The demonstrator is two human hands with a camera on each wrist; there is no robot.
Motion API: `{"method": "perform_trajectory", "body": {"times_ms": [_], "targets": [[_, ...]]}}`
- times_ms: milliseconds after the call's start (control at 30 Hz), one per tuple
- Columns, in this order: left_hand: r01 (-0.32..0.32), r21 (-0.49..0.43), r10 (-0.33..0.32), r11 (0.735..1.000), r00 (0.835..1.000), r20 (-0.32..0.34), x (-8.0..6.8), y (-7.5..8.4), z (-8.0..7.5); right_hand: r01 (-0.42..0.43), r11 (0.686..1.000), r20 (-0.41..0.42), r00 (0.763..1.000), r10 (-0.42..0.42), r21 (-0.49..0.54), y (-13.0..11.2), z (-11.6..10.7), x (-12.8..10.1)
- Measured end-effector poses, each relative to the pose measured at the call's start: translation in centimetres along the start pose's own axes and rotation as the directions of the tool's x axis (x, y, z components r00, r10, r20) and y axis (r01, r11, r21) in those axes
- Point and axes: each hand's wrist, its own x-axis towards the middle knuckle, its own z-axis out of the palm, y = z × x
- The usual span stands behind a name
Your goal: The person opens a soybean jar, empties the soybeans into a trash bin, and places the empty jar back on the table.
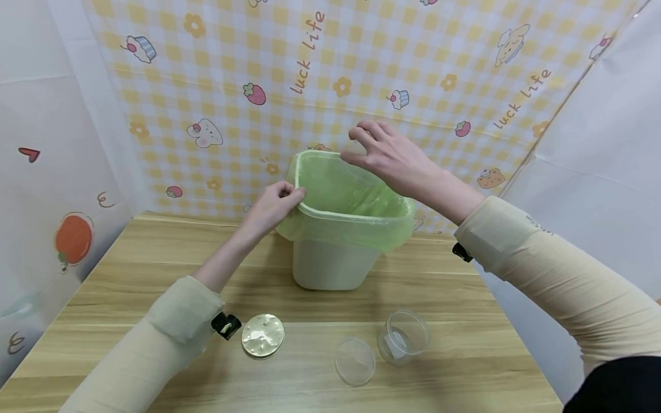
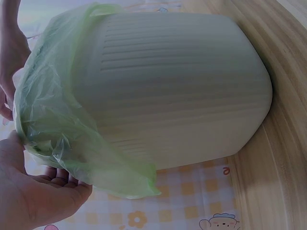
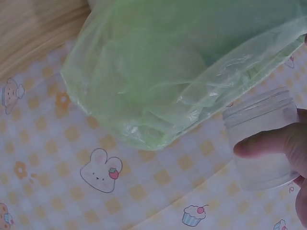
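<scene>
A pale trash bin (image 1: 330, 267) stands on the table, lined with a translucent green trash bag (image 1: 356, 229) folded over its rim. My left hand (image 1: 273, 206) pinches the bagged rim at the left, thumb on top and fingers curled beneath in the left wrist view (image 2: 43, 191). Above the bin's far right side is my right hand (image 1: 387, 155). In the right wrist view that hand (image 3: 288, 148) grips a clear plastic jar (image 3: 261, 172), tilted and apart from the bag; from the head the jar is barely visible. The inside bottom of the bin is hidden.
Gold round lids (image 1: 263, 336) lie stacked at the front left of the wooden table (image 1: 170, 258). A clear disc lid (image 1: 355, 362) lies flat beside another clear jar (image 1: 413, 332) with something white in it. A checked cloth (image 1: 232, 69) hangs behind the bin.
</scene>
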Motion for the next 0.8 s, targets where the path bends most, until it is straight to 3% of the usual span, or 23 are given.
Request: {"method": "perform_trajectory", "body": {"times_ms": [167, 567, 700, 800], "targets": [[-0.001, -0.005, 0.001, 1.0, 1.0, -0.002, 0.0, 0.0, 0.0, 0.031, 0.997, 0.02, 0.999, -0.03, -0.065, -0.1, 0.0, 0.0], [0.008, -0.004, -0.008, 1.0, 1.0, 0.003, 0.0, -0.1, -0.1, -0.032, 0.999, -0.032, 0.999, 0.031, -0.043, -0.1, 0.1, -0.3], [0.005, -0.001, -0.005, 1.0, 1.0, 0.005, 0.0, -0.1, -0.2, -0.1, 0.995, -0.038, 0.994, 0.1, 0.017, 0.0, -0.1, -0.8], [0.003, 0.004, -0.003, 1.0, 1.0, 0.005, 0.0, -0.1, -0.2, -0.187, 0.976, -0.045, 0.98, 0.194, 0.115, 0.2, -0.3, -1.3]]}}
